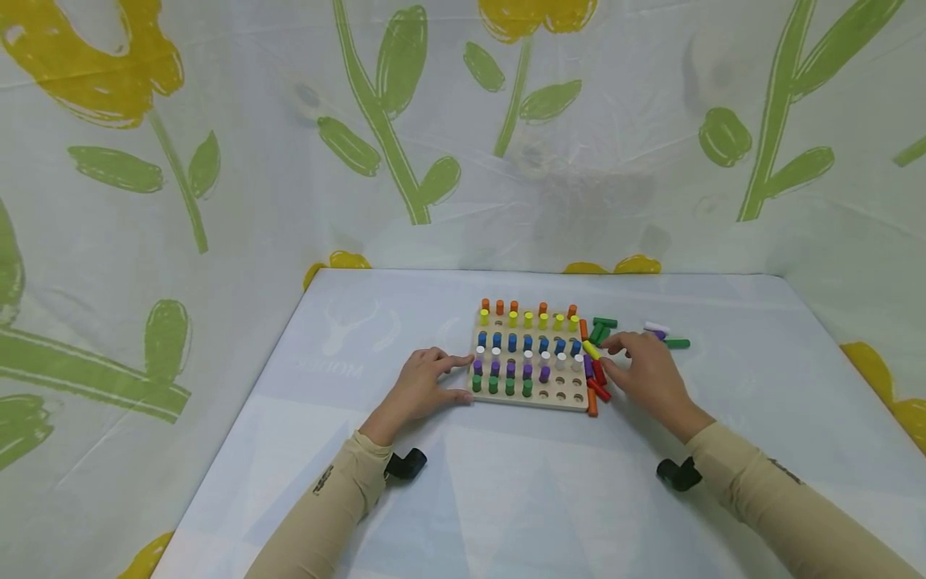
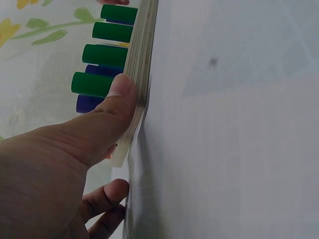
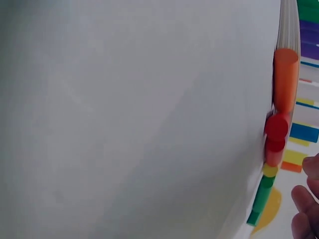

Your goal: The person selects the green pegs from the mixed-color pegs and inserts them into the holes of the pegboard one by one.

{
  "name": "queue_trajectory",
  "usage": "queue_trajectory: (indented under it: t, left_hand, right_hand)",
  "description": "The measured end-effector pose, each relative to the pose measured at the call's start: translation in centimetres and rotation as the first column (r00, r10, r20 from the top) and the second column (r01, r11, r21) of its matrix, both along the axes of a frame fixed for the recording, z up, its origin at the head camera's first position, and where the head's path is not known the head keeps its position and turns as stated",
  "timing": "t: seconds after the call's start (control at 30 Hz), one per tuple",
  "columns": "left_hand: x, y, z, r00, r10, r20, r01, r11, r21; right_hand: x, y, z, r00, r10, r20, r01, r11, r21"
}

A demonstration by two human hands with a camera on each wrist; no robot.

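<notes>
A wooden pegboard (image 1: 535, 404) stands on the table with rows of orange, yellow, blue, white, purple and green pegs upright in it. My left hand (image 1: 419, 386) touches its left side, fingers spread; in the left wrist view the thumb (image 2: 121, 88) presses the board's edge beside the green pegs (image 2: 102, 83). Over the loose pegs at the right side hovers my right hand (image 1: 647, 374), thumb and forefinger apart. Nearest its fingertips lie a yellow peg (image 1: 592, 351) and a red peg (image 1: 599, 372). The right wrist view catches only fingertips (image 3: 311, 167) at the edge.
Loose orange pegs (image 1: 592, 402) lie along the board's right edge. Green pegs (image 1: 604, 322) rest at its far right corner. Farther right are a white peg (image 1: 657, 328) and a green peg (image 1: 677, 343). A flowered curtain (image 1: 463, 185) hangs behind the table.
</notes>
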State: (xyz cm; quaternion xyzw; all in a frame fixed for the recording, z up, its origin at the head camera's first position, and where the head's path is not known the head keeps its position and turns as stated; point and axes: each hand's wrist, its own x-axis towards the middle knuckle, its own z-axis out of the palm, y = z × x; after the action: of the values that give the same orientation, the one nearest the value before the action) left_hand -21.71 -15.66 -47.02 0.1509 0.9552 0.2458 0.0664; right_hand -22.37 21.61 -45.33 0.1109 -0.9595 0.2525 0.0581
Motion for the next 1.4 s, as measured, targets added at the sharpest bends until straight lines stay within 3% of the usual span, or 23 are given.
queue_trajectory:
  t: [0.63, 1.4]
  left_hand:
    - [0.0, 0.0, 0.0, 1.000, -0.003, -0.014, 0.004, 1.000, 0.008]
    - [0.1, -0.2, -0.1, 1.000, -0.009, -0.017, 0.009, 1.000, 0.000]
  right_hand:
    - [-2.0, 0.5, 0.0, 0.993, -0.075, 0.092, 0.069, 0.996, 0.059]
    - [-3.8, 0.2, -0.2, 0.982, -0.084, 0.169, 0.071, 0.994, 0.086]
